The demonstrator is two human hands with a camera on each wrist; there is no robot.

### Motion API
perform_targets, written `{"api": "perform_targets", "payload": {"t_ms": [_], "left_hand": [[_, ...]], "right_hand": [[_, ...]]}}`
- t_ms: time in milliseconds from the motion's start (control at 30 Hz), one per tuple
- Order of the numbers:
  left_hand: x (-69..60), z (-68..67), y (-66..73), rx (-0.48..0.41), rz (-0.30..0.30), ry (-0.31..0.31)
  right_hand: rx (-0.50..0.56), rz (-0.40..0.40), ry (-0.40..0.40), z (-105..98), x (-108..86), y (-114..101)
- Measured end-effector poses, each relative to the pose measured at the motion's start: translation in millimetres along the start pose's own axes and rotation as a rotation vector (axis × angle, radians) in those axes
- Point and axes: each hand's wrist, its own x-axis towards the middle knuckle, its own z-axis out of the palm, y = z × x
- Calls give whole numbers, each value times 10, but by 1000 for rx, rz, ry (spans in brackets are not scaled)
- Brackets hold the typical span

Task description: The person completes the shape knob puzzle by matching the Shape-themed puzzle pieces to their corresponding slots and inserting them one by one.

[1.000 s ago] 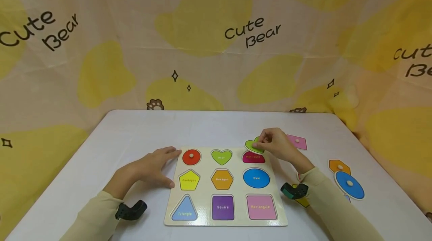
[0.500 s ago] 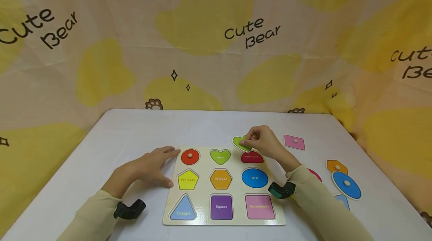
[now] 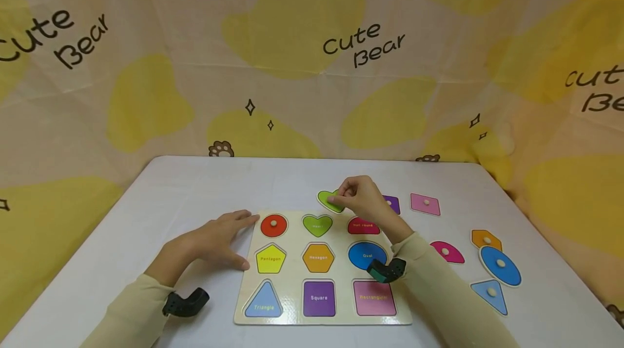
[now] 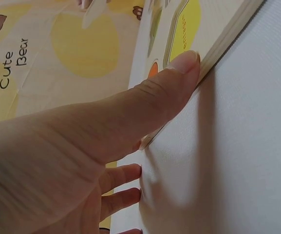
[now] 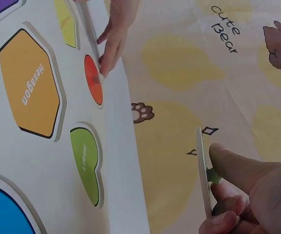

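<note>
Between thumb and fingers, the right hand (image 3: pixel 363 197) pinches the green heart piece (image 3: pixel 329 201) by its knob, above the far edge of the board (image 3: pixel 292 283). The heart recess (image 3: pixel 317 226) lies just below it; in the right wrist view the heart piece (image 5: pixel 203 170) is seen edge-on, clear of the board. With spread fingers, the left hand (image 3: pixel 212 242) touches the board's left edge; its thumb lies beside the pentagon recess (image 4: pixel 184 31) in the left wrist view. The red circle piece (image 3: pixel 273 225) sits in the board's top left recess.
Right of the board lie a purple piece (image 3: pixel 394 205), pink rectangle (image 3: pixel 425 204), crimson half round (image 3: pixel 448 252), orange hexagon (image 3: pixel 486 239), blue oval (image 3: pixel 500 266) partly against the hexagon, and blue triangle (image 3: pixel 492 295). A patterned cloth (image 3: pixel 292 39) hangs behind the table.
The right hand has carried the green heart piece leftward from above the half round recess to near the heart recess. Its arm now uncovers the triangle and half round pieces. The left hand stays at the board.
</note>
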Motion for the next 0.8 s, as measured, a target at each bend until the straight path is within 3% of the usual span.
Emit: {"api": "perform_targets", "payload": {"t_ms": [433, 800], "left_hand": [[-13, -16, 18, 7, -2, 4], [-23, -7, 24, -8, -6, 3]], "right_hand": [[18, 7, -8, 144, 65, -119], [-47, 64, -46, 295, 70, -7]]}}
